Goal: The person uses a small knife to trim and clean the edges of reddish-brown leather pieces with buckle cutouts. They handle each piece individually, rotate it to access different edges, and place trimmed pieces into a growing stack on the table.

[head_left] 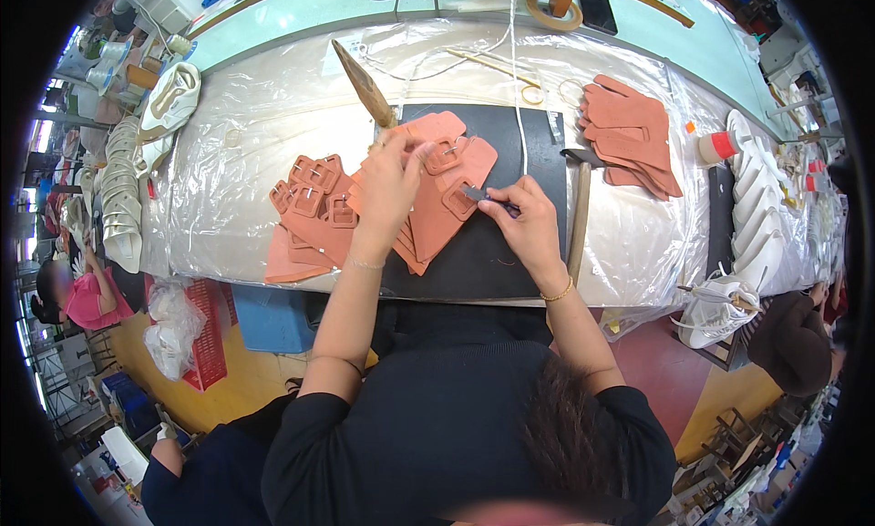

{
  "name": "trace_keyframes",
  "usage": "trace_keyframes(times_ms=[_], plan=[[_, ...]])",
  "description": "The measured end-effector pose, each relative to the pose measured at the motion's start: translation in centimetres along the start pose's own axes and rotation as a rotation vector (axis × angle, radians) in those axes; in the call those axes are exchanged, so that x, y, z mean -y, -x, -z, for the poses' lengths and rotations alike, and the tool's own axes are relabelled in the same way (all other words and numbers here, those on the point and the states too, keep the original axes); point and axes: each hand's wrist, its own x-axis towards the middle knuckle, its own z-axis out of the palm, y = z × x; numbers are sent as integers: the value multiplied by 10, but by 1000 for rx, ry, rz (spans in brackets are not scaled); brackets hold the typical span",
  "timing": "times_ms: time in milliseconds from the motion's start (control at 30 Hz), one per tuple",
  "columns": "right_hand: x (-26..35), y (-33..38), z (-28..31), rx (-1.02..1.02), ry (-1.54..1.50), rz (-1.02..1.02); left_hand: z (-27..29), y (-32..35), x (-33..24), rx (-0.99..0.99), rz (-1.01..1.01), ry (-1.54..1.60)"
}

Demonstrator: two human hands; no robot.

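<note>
A fan of flat, terracotta leather-like pieces (pixel 436 221) with square terracotta buckles (pixel 446 156) lies mid-frame, partly over a black rectangular mat (pixel 497 262). The pieces look light, bendable and barely slippery, probably best taken by their plain lower edges. The left hand (pixel 396 175) bends over their upper part; whether its grip pinches one, I cannot tell. The right hand's (pixel 529 214) grip clasps a small dark tool (pixel 473 192) at a buckle. Clear plastic sheeting (pixel 228 207) covers the pale worktop (pixel 606 252); yellow floor (pixel 255 371) shows lower left.

Hands (pixel 389 184): I count two
Coral stack (pixel 631 141), right: one
Black mat (pixel 447 285): one
Hammer (pixel 580 211), right: one
Phone (pixel 597 9), far: one
</note>
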Motion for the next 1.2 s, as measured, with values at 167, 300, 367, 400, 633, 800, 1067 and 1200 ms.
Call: trace_keyframes(times_ms=[167,300,367,400,633,800,1067,1200], plan=[[7,-16,-3,-41,18,54,-11,-36,17,81,-17,-2],[11,-34,-18,-36,43,114,-11,-46,23,251,252,207],[12,-41,-25,-22,75,140,-9,-45,26,258,363,360],[13,-43,-28,-16,89,147,-9,-43,27,233,353,416],[17,-49,-33,7,248,165,-9,-35,30,178,404,443],[19,-54,-35,12,308,203,-10,-36,31,245,381,427],[28,-61,-35,78,413,227,-22,-35,48,198,248,357],[31,-62,-33,92,447,255,-25,-35,53,207,252,331]])
